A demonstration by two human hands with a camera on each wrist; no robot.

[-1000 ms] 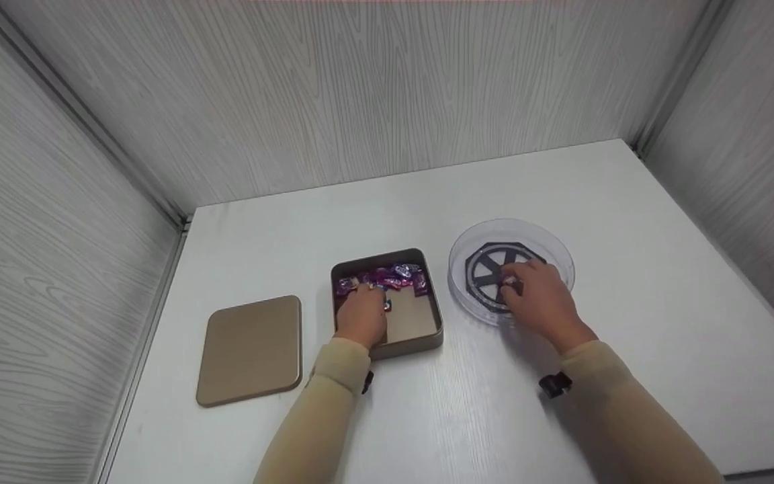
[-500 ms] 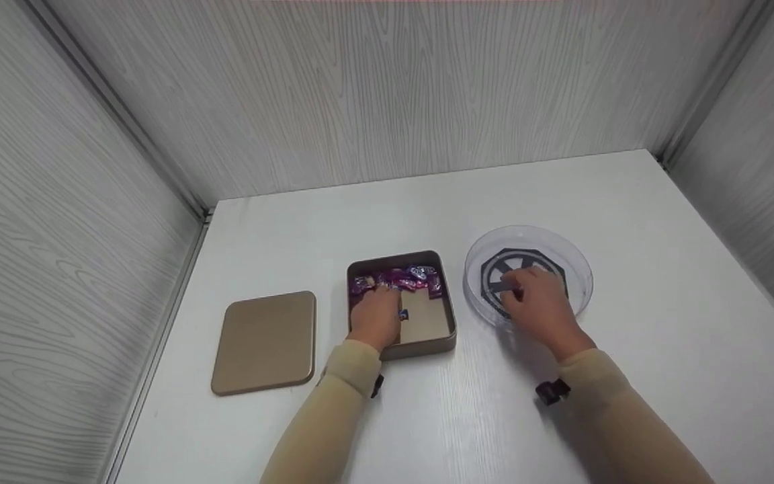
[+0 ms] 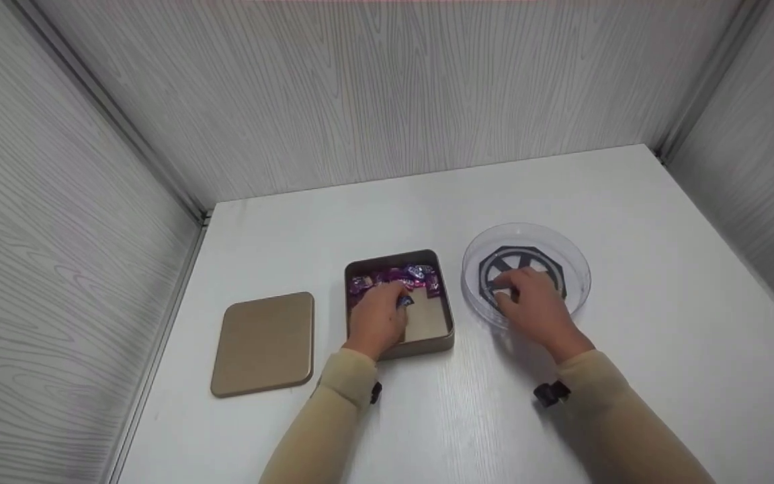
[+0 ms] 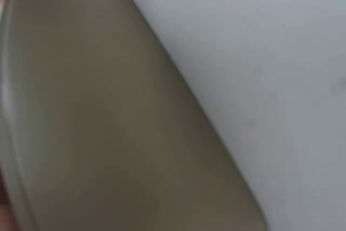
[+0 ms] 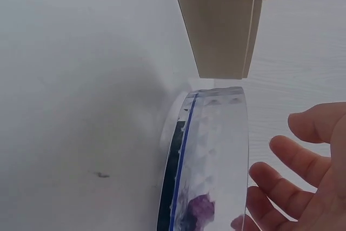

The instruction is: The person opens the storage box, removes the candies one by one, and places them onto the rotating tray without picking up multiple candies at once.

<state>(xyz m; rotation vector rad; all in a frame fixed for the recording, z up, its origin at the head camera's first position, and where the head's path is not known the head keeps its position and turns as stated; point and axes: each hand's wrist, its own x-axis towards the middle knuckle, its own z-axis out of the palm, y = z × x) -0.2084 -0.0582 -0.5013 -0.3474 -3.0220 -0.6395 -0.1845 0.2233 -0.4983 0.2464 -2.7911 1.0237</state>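
In the head view my left hand (image 3: 377,317) reaches into the gold tin (image 3: 420,346) and pinches a blue-wrapped candy (image 3: 406,301), only partly seen. Several purple-wrapped candies (image 3: 420,271) lie along the tin's far side. My right hand (image 3: 536,306) hovers over the round clear dish (image 3: 578,296) with its fingers loosely curved and apart, holding nothing. In the right wrist view those relaxed fingers stand beside the dish wall, and a purple candy (image 5: 201,209) shows through it. The tin's side wall (image 4: 108,106) fills much of the left wrist view.
A gold square lid (image 3: 264,344) lies flat on the white table (image 3: 494,417), left of the tin. A dark octagonal wheel pattern (image 3: 525,257) shows at the dish's bottom. Pale wood-grain panels (image 3: 387,94) enclose the back and sides.
My right fingers, earlier closed on a small candy over the dish, have let it go and parted. My left hand has risen slightly in the tin, the blue candy moving with it.
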